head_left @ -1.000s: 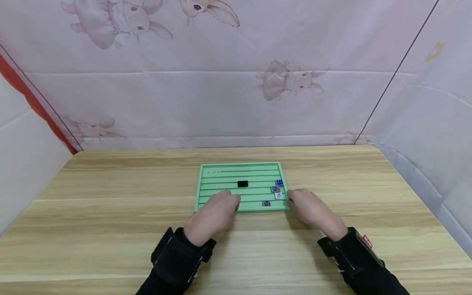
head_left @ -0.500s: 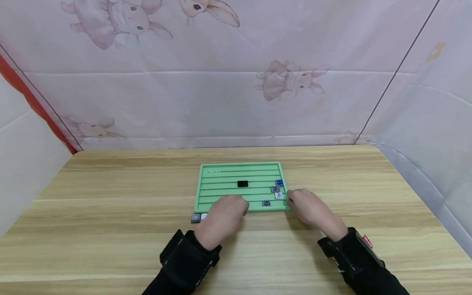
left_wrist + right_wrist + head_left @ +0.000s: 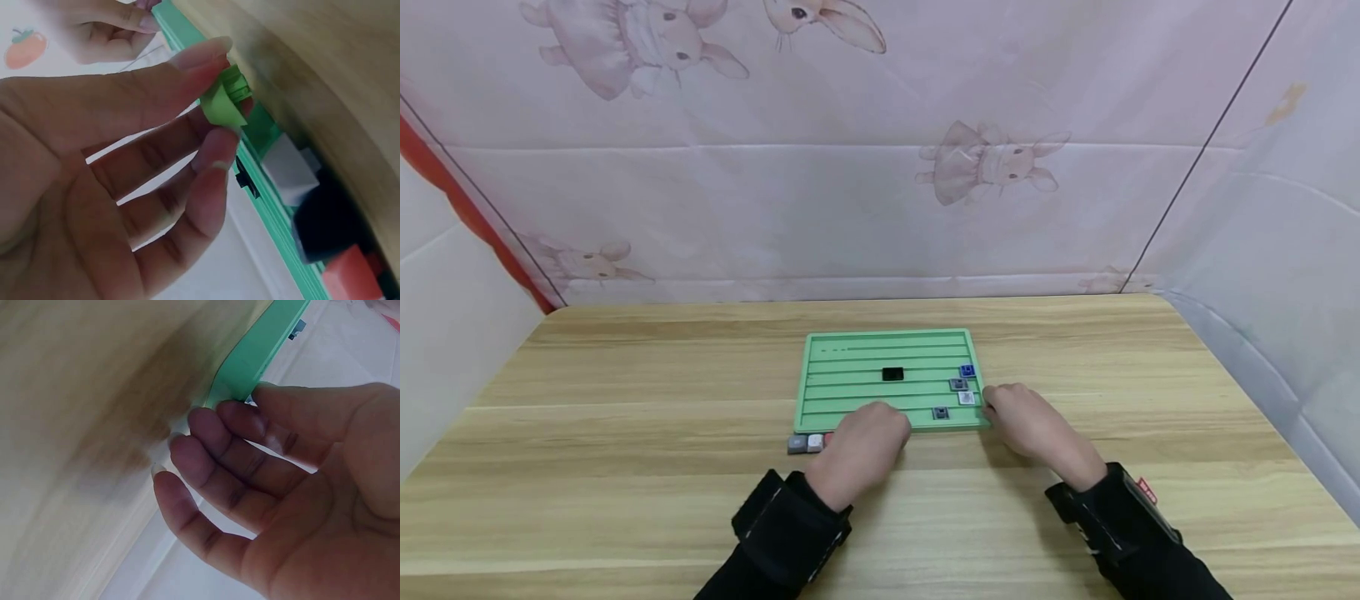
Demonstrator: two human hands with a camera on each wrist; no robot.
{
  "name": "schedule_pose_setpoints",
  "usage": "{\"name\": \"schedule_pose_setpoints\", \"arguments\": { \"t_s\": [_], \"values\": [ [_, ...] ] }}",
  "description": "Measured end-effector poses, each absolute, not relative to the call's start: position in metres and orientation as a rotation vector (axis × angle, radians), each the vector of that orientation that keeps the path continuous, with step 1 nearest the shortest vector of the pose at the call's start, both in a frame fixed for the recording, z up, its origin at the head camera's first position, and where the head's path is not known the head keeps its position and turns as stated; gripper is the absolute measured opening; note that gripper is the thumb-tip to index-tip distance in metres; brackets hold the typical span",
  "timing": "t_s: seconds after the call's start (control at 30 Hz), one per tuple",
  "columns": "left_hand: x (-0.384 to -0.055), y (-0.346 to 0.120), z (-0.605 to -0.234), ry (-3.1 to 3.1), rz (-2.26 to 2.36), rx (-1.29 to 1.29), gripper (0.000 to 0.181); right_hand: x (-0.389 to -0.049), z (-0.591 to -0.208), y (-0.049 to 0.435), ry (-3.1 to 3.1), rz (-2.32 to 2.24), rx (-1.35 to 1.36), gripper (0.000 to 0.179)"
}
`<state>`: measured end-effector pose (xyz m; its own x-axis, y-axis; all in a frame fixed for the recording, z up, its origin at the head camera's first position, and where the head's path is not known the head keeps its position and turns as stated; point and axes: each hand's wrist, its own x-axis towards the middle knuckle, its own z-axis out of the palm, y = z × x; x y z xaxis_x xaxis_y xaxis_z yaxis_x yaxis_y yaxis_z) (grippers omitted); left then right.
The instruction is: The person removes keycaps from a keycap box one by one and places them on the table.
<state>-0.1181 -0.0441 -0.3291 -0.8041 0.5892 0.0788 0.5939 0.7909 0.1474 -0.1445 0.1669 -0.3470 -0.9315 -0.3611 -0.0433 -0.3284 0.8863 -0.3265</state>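
My left hand [image 3: 865,450] pinches a light green keycap [image 3: 224,105] between thumb and fingers, just at the front edge of the green tray [image 3: 850,340]. Along that edge, in the left wrist view, stand a white keycap [image 3: 289,170], a dark keycap [image 3: 326,219] and a red keycap [image 3: 352,276]. The head view shows a grey keycap [image 3: 797,444] at the row's left end; part of the row is hidden behind the left hand. With thumb and index finger my right hand [image 3: 1036,423] grips the tray's front right corner [image 3: 240,378], its other fingers loosely curled.
Several small square pieces lie on the ridged tray's right side, among them a blue one [image 3: 967,371] and a white one [image 3: 966,398]. A black rectangular piece [image 3: 892,374] sits mid-tray. The wooden table [image 3: 625,450] meets a printed curtain [image 3: 850,217] behind.
My left hand has moved right along the tray's front edge, uncovering grey, white and red keycaps at the left. My right hand stays on the tray corner.
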Motion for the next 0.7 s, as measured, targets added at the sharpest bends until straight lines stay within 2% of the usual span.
{"name": "schedule_pose_setpoints", "arguments": {
  "t_s": [0.37, 0.7],
  "values": [
    [-0.1201, -0.0442, -0.3347, -2.924, -0.222, -1.006, 0.039, -0.1439, -0.3468, 0.1660, 2.942, -0.469, -0.527, 0.007],
    [-0.1198, -0.0464, -0.3311, -2.925, -0.209, -1.006, 0.027, -0.1446, -0.3487, 0.1656, 2.946, -0.480, -0.520, 0.006]
  ]
}}
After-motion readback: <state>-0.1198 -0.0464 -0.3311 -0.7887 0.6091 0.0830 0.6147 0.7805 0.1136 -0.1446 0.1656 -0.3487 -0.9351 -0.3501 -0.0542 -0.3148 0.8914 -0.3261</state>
